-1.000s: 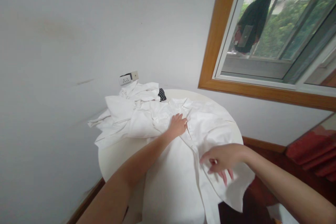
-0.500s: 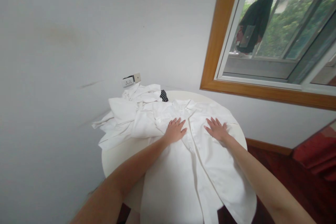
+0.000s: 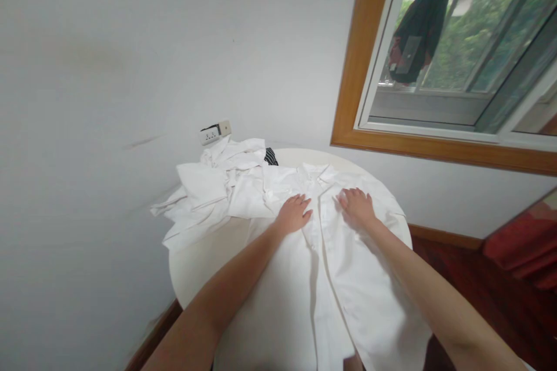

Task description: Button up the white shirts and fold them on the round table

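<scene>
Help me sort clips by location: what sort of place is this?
Probably a room in a home: a round table with a white shirt spread on it, a wood-framed window and a wall socket.

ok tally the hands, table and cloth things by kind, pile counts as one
Left hand and right hand: 2
Shirt: 1
White pile: 1 (pieces within unclear)
Striped cloth: 1
Table: 1
Total: 6

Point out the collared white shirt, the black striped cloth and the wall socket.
Collared white shirt (image 3: pixel 285 281), head view: front panel beside the opening.
Black striped cloth (image 3: pixel 271 157), head view: visible middle.
Wall socket (image 3: pixel 210 136), head view: white faceplate.
</scene>
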A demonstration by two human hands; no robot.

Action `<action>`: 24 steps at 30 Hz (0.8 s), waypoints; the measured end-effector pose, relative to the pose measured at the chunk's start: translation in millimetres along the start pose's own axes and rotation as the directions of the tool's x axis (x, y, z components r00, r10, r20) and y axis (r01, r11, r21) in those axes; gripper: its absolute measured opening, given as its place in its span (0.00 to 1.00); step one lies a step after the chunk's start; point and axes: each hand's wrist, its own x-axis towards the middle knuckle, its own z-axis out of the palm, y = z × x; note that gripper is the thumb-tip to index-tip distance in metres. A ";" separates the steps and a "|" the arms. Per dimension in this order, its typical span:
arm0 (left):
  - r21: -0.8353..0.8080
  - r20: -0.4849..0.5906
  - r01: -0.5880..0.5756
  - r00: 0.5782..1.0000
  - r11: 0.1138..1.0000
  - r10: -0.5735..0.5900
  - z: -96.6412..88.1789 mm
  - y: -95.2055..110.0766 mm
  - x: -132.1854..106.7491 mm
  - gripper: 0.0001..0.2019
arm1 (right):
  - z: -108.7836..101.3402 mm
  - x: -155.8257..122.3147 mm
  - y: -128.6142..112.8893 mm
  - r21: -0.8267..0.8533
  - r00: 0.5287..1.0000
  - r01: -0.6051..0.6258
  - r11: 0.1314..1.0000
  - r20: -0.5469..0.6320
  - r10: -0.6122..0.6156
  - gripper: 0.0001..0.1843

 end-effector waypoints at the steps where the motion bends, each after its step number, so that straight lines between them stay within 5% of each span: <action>1: 0.004 -0.006 -0.001 1.000 1.000 0.001 1.1 0.2 -0.2 0.23 | 3.3 3.6 -6.9 0.024 0.999 0.045 0.999 0.004 -0.045 0.32; 5: 0.019 -0.016 -0.017 1.000 1.000 0.017 -0.4 1.8 -0.6 0.22 | 22.8 9.5 -23.0 0.098 0.987 0.054 0.994 0.143 -0.068 0.36; 9: 0.103 -0.041 -0.009 0.999 0.995 0.013 -24.7 0.6 -1.1 0.19 | 34.0 3.8 -20.9 0.087 0.984 -0.016 0.996 0.179 0.000 0.39; 14: 0.256 -0.125 0.288 0.956 0.923 -0.264 -64.1 -14.3 -6.6 0.23 | 33.6 -4.4 -10.4 0.067 0.983 -0.059 0.996 0.175 0.047 0.40; 19: 0.268 0.068 0.490 0.849 0.829 -0.524 -68.0 -26.4 -11.8 0.29 | 31.3 -6.3 -8.9 0.075 0.984 -0.062 0.995 0.173 0.048 0.39; 24: 0.230 0.200 0.440 0.852 0.868 -0.485 -72.9 -31.5 -7.4 0.14 | 28.8 -6.7 -10.1 0.042 0.978 -0.058 0.997 0.205 0.048 0.39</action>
